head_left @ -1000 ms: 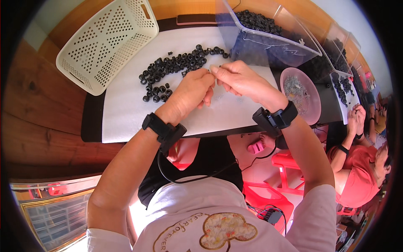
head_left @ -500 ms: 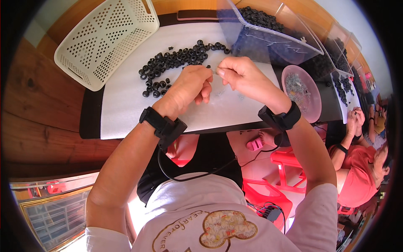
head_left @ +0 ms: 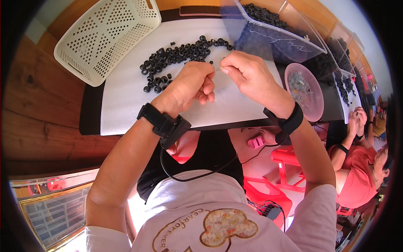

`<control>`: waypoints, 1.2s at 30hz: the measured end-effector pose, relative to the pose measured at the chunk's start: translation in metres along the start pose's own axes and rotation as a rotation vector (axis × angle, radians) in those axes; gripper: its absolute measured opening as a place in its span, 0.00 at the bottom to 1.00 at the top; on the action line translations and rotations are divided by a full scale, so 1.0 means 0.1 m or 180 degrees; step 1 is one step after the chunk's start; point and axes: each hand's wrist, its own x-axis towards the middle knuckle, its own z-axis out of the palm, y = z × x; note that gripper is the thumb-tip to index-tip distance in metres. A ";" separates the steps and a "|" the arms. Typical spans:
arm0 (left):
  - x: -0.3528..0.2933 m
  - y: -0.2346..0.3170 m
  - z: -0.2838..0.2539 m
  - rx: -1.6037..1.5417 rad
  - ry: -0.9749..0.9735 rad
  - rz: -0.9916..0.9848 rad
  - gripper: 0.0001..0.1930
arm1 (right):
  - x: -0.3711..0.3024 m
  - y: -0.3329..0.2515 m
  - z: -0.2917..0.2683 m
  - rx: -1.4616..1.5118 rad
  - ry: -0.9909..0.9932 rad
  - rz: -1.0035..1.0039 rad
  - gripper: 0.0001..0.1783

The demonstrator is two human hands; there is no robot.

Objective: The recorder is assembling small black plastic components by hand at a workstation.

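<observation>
Over the white sheet (head_left: 138, 113) on the table, my left hand (head_left: 192, 84) is closed, thumb and forefinger pressed together; what they hold is hidden. Close by on its right, my right hand (head_left: 256, 77) pinches with thumb and forefinger, at something too small to make out. A tiny black star-like piece (head_left: 211, 62) shows by the left fingertips. Beyond my left hand spreads a pile of small round black plastic parts (head_left: 168, 58). A few small pale, clear-looking pieces (head_left: 222, 89) lie on the sheet between and below my hands.
A pink bowl (head_left: 321, 103) of small silvery-grey pieces stands at right. Behind it is a clear bin (head_left: 279, 44) of black parts. A cream perforated basket (head_left: 94, 46) leans at left. At far right a person (head_left: 357, 168) sits with hands together near more black parts (head_left: 346, 88).
Both hands stay close together in nearly the same pinched poses. The right hand has shifted slightly up and right, and the whole view has moved a little.
</observation>
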 end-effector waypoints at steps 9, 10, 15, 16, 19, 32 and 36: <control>-0.06 -0.03 0.02 -0.0015 0.0003 -0.0017 0.11 | 0.06 -0.09 -0.06 0.1142 -0.0681 0.1837 0.17; -0.06 -0.04 0.01 0.0033 0.0040 -0.0032 0.11 | 0.08 -0.11 -0.08 0.1479 -0.0680 0.2153 0.20; -0.07 -0.08 -0.09 0.0050 0.0142 0.0046 0.11 | 0.07 0.08 -0.10 0.1101 -0.0766 0.1906 0.17; -0.06 -0.08 -0.09 0.0051 0.0168 0.0082 0.11 | 0.03 0.18 -0.05 0.0667 -0.0944 0.1636 0.17; -0.07 -0.06 -0.05 0.0141 0.0160 0.0142 0.11 | -0.03 0.30 0.06 0.0234 -0.0934 0.1217 0.17; -0.11 -0.05 0.00 0.0315 0.0047 0.0481 0.12 | 0.17 -0.14 0.02 0.1676 -0.0993 0.1950 0.25; -0.16 0.03 0.01 0.0200 0.0145 0.0651 0.12 | 0.24 -0.18 -0.02 0.1196 -0.0784 0.1591 0.23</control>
